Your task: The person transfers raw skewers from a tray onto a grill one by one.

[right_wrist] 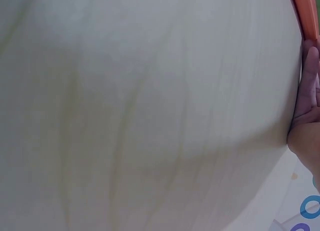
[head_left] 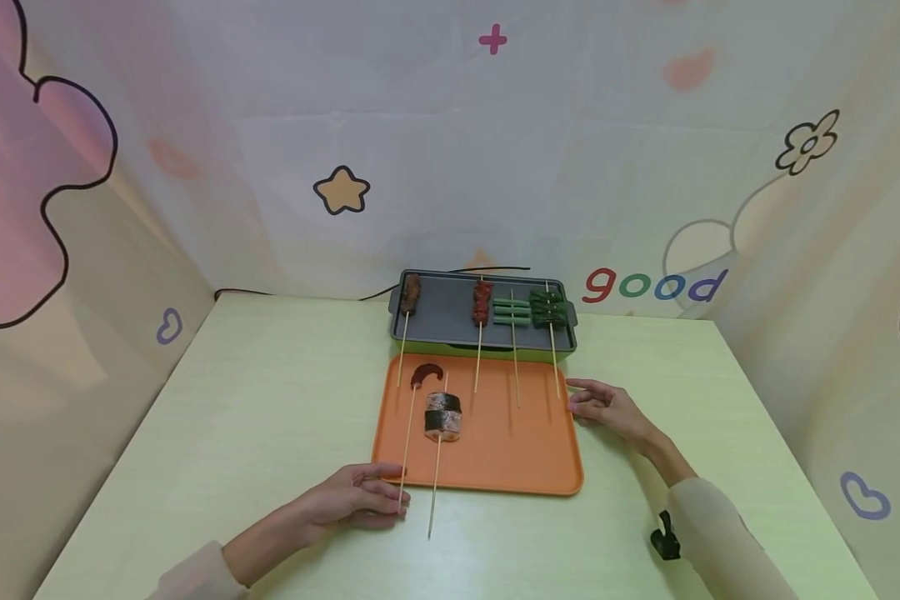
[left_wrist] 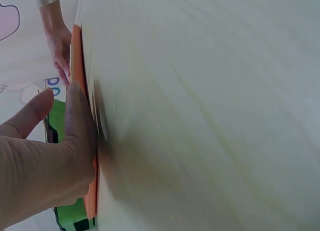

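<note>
head view, tray (head_left: 517,450): orange, flat on the table (head_left: 195,433), at the grill's 6 o'clock side.
head view, grill (head_left: 446,321): four skewers have their food on it, so that much looks done: brown meat (head_left: 411,295) at its 9 o'clock, red meat (head_left: 482,302), green beans (head_left: 504,313) and leafy greens (head_left: 546,308) toward its 3.
head view, left over: two skewers lie on the tray, off the grill: hooked tentacle (head_left: 427,373) at its 10 o'clock, striped roll (head_left: 442,417) at its 9.
head view, left hand (head_left: 356,497): at the tray's 8 o'clock, unclenched; the tentacle's stick crosses its fingers, contact unclear.
head view, right hand (head_left: 611,410): between the tray's 2 and 3 o'clock, fingers loose against the edge.
left wrist view, tray edge: a straight finger along it, thumb apart; right hand at the frame's 10 o'clock.
right wrist view, tray corner: at the frame's 2 o'clock, met by unclenched fingers; no skewers visible.
</note>
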Available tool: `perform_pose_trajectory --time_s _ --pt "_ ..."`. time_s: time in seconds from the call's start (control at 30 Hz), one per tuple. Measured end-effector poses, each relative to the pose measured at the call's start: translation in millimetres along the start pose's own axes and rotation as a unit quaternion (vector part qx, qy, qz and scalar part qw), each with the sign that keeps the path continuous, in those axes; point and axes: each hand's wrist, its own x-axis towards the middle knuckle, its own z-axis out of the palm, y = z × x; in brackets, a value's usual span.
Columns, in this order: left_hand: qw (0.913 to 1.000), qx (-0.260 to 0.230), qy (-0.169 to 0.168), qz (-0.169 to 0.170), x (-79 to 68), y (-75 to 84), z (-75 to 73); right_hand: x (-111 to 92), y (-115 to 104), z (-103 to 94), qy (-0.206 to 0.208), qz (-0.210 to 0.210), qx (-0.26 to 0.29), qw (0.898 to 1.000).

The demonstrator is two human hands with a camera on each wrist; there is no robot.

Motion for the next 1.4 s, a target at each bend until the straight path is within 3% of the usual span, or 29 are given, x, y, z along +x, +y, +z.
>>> perform_pose_trajectory --time_s 0.53,1.4 --pt "0.9996 0.004 0.024 0.012 0.2 3.8 2.5 0.1 1.8 -0.1 -0.007 -0.010 0.003 1.000" --pt "0.9994 0.025 0.012 0.020 -7.1 8.5 3.4 0.4 2.5 0.7 0.000 -0.010 0.000 1.000"
